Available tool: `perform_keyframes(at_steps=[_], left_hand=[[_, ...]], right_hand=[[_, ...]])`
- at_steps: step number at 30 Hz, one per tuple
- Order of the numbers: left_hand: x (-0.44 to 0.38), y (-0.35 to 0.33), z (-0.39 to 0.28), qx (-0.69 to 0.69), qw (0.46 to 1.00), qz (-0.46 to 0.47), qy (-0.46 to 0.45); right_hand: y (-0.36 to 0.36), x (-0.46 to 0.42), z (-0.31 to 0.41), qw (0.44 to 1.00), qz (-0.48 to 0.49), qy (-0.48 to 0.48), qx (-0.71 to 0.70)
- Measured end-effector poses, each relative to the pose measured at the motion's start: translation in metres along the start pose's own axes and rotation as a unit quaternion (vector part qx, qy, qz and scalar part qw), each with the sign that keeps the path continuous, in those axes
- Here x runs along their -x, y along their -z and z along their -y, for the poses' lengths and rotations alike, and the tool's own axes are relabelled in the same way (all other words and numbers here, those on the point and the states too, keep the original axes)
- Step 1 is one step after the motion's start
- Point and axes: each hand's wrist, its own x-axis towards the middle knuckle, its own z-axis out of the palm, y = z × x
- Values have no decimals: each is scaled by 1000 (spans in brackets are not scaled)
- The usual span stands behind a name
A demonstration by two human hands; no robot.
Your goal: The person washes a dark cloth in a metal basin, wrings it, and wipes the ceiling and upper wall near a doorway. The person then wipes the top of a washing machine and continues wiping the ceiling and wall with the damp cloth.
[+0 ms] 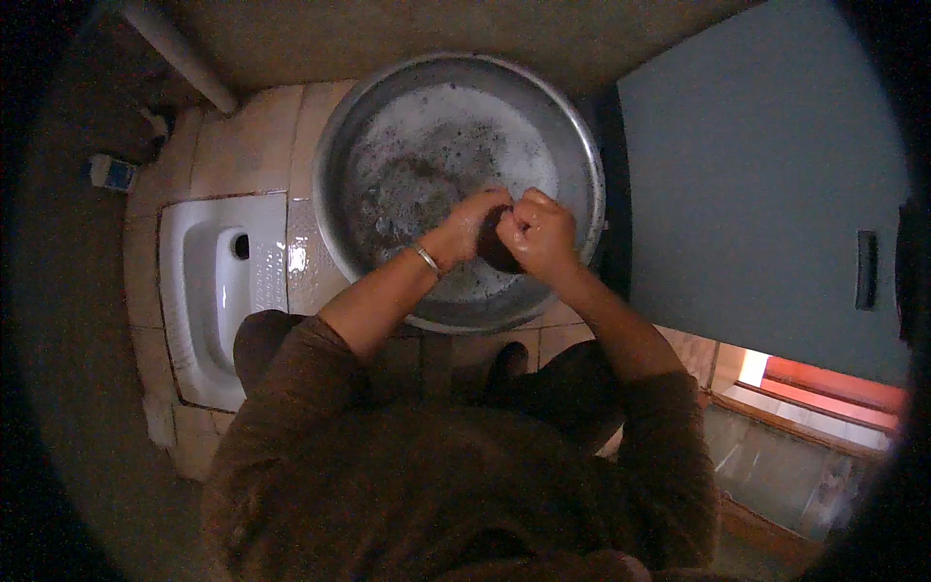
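Note:
A large round metal basin (327,167) stands on the floor before me, holding water topped with whitish suds (509,131). Over its near right part, my left hand (469,225) and my right hand (542,233) are close together, both wet. Between them is a dark wet cloth (498,244), bunched up and gripped by both hands. The fingers of my right hand are curled into a fist on it. How far the cloth hangs toward the suds cannot be told. A light metal bracelet (427,258) circles my left wrist.
A white squat toilet (196,291) is set in the tiled floor (247,138) at left. A grey door (756,182) with a dark handle (866,269) stands close at right. A pipe (182,54) and a small carton (113,173) are at upper left.

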Motion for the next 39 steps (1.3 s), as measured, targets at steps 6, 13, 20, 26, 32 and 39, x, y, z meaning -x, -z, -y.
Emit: perform_keyframes(at_steps=[6, 13, 20, 26, 32, 39], left_hand=[[42, -18, 26, -254, 965, 11, -70], [0, -15, 33, -37, 981, -164, -99], [15, -61, -3, 69, 958, -190, -201], [38, -62, -7, 47, 992, -99, -56], [51, -46, 1, -69, 993, -34, 88], [39, 2, 28, -284, 949, 136, -34]], right_hand=[[-22, 54, -10, 991, 92, -1, 93], [9, 16, -36, 990, 79, -116, -17], [10, 9, -19, 994, -100, 7, -37], [17, 18, 24, 988, -60, 126, 60], [4, 41, 38, 983, 2, 180, 41], [-23, 60, 24, 988, 63, 133, 39]])
